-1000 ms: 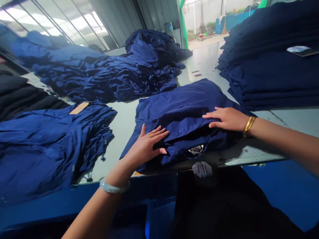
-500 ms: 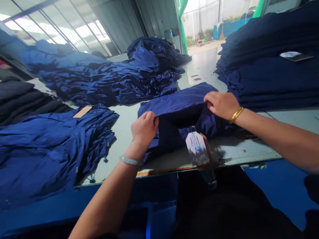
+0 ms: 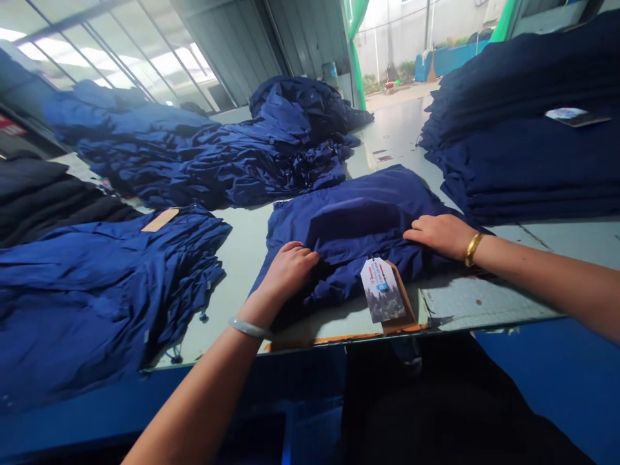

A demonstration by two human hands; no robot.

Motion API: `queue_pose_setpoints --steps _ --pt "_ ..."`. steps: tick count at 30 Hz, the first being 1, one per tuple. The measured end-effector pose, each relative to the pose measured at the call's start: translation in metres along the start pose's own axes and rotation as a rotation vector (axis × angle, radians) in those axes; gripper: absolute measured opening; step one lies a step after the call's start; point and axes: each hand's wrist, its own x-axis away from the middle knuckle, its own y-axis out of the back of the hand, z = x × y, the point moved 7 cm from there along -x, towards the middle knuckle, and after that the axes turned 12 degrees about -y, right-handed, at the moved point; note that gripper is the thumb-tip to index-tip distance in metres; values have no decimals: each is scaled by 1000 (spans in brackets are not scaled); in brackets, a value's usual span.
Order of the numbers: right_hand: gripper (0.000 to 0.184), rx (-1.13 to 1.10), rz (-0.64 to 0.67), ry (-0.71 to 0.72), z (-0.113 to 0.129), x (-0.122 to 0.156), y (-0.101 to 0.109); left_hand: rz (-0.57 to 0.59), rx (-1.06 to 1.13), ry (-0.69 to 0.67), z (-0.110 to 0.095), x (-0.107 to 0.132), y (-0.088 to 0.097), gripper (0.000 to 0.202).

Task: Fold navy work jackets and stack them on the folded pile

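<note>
Folded navy garment [image 3: 358, 226] lies at the front of a pale counter [image 3: 245, 248], with a person's two bare hands set apart on its near side. The left hand [image 3: 292, 270], below a pale bangle [image 3: 248, 327], curls its fingers on the cloth at one end; the right hand [image 3: 442, 236], below a gold bracelet [image 3: 473, 248], bends its fingers onto the other. Whether either pinches the fabric or only presses it cannot be told. Between them, a printed hang tag [image 3: 382, 294] rests over a brown card [image 3: 405, 303] near the counter's edge. To the right rises a tall stack of folded navy garments [image 3: 523, 168]; to the left, blue garments [image 3: 106, 290] lie layered under a tan tag [image 3: 160, 220], beside a black pile [image 3: 53, 194]. Behind, a rumpled blue heap [image 3: 194, 152] stretches toward the windows [image 3: 140, 45].
</note>
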Motion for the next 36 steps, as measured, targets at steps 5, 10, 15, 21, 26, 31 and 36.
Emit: queue_pose_setpoints --steps 5,10,15,21,26,31,36 --pt "26 -149 -98 -38 -14 7 20 -26 57 88 3 7 25 14" --pt "24 -246 -81 -13 -19 19 34 46 190 79 -3 17 39 22" --pt "44 -294 -219 -69 -2 -22 72 -240 156 126 2 -16 68 38" --pt "46 -364 -35 173 54 -110 41 -77 95 3 -2 -77 14 68" --pt "66 -446 293 -38 29 -125 -49 228 304 158 10 -68 -49 105" --pt "65 -522 323 -49 24 -119 -80 263 410 136 11 -67 -63 94" --pt "63 -540 386 -70 21 -123 -62 168 572 192 25 -62 -36 69"
